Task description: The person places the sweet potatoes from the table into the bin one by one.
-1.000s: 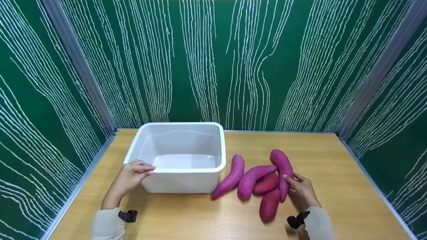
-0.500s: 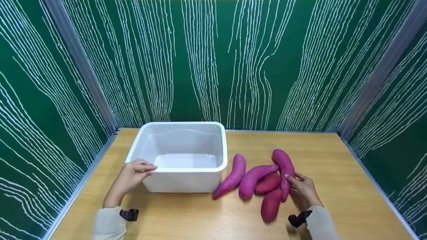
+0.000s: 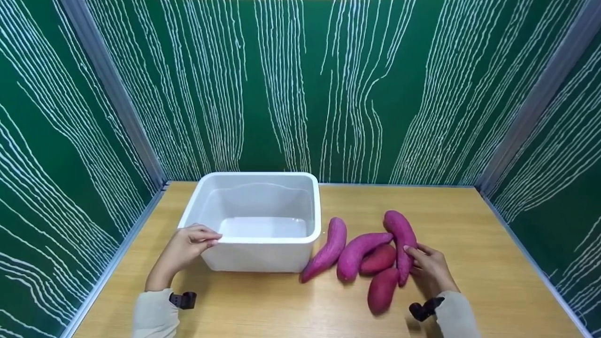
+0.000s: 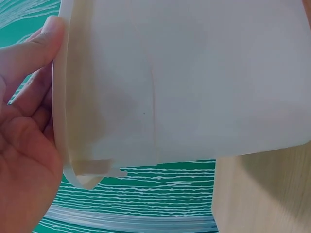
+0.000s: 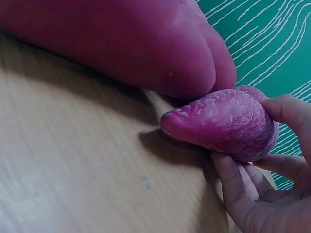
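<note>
My left hand (image 3: pixel 185 251) pinches the rim of a white plastic tub (image 3: pixel 258 256) at its near left corner. In the left wrist view the thumb (image 4: pixel 51 31) lies along the rim, fingers behind it. My right hand (image 3: pixel 433 267) holds the lower part of a curved purple sweet potato (image 3: pixel 398 227), the rightmost of the group. Thumb on top and fingers underneath show in the right wrist view, with the tapered tip (image 5: pixel 194 121) pointing out of the grip. Beside it lie another curved purple sweet potato (image 3: pixel 357 257) and two redder, shorter ones, one behind (image 3: pixel 379 259) and one nearer (image 3: pixel 382 291).
A third curved purple sweet potato (image 3: pixel 328 251) lies against the tub's right side. Under everything is a wooden table (image 3: pixel 281 305). Green panels (image 3: pixel 277 94) with wavy white lines enclose its back and sides, joined by grey corner posts (image 3: pixel 521 101).
My right hand and the lower end of the sweet potato it holds have shifted very slightly to the right. The left hand stays at the tub's rim.
</note>
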Action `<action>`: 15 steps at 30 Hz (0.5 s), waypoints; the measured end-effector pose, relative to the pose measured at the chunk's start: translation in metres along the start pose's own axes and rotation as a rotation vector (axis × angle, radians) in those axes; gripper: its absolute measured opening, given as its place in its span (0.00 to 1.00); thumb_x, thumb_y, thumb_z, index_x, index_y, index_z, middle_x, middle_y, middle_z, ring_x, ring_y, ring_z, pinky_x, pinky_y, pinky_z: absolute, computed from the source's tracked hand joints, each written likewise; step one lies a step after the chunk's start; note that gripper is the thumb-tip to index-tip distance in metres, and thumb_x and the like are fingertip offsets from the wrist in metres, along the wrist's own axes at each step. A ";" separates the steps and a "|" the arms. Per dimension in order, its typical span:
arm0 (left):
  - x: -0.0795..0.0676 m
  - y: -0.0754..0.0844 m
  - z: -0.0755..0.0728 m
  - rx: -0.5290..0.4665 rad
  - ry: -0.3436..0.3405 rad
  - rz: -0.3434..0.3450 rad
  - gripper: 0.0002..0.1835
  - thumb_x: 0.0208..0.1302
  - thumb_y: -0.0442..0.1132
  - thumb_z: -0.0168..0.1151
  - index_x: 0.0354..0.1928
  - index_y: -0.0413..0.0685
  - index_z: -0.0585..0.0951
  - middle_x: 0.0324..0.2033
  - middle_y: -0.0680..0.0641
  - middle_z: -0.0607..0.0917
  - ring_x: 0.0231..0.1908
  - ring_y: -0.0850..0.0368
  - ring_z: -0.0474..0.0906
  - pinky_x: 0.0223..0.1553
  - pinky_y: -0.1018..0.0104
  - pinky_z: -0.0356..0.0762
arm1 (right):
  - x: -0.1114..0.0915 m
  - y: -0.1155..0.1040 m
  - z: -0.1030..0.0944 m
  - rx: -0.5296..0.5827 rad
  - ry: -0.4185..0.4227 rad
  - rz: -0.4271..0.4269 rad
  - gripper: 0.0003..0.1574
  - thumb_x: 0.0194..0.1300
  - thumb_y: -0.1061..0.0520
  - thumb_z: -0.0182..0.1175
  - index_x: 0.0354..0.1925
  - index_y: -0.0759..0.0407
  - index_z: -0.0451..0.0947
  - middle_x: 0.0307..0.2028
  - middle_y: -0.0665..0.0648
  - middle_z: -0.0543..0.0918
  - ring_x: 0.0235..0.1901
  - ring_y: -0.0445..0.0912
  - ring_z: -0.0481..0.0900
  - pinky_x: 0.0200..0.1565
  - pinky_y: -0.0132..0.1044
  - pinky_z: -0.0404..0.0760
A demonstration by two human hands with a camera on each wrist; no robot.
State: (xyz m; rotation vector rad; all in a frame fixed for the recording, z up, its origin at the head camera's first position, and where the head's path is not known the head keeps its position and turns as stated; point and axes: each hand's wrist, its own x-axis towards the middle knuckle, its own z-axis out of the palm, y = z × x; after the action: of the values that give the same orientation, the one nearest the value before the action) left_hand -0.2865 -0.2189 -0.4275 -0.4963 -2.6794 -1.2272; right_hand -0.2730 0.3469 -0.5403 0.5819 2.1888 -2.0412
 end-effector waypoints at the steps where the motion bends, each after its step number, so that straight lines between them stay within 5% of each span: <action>1: 0.000 0.000 0.000 -0.001 0.001 0.008 0.08 0.55 0.30 0.68 0.38 0.45 0.89 0.36 0.47 0.87 0.40 0.57 0.79 0.42 0.76 0.77 | 0.000 0.000 0.000 0.009 -0.009 0.001 0.52 0.65 0.49 0.62 0.71 0.73 0.48 0.31 0.47 0.82 0.31 0.37 0.82 0.38 0.32 0.84; 15: 0.002 0.000 -0.001 -0.010 -0.012 -0.059 0.09 0.55 0.29 0.68 0.38 0.45 0.89 0.36 0.46 0.86 0.41 0.54 0.79 0.41 0.77 0.79 | -0.003 -0.013 -0.009 -0.021 -0.035 0.052 0.55 0.64 0.43 0.62 0.73 0.67 0.46 0.31 0.45 0.82 0.31 0.37 0.80 0.38 0.31 0.82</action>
State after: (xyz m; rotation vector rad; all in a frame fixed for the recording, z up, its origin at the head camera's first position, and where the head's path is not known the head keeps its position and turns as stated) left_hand -0.2881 -0.2190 -0.4267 -0.4297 -2.7181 -1.2572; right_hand -0.2730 0.3546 -0.5261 0.5897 2.1495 -1.9845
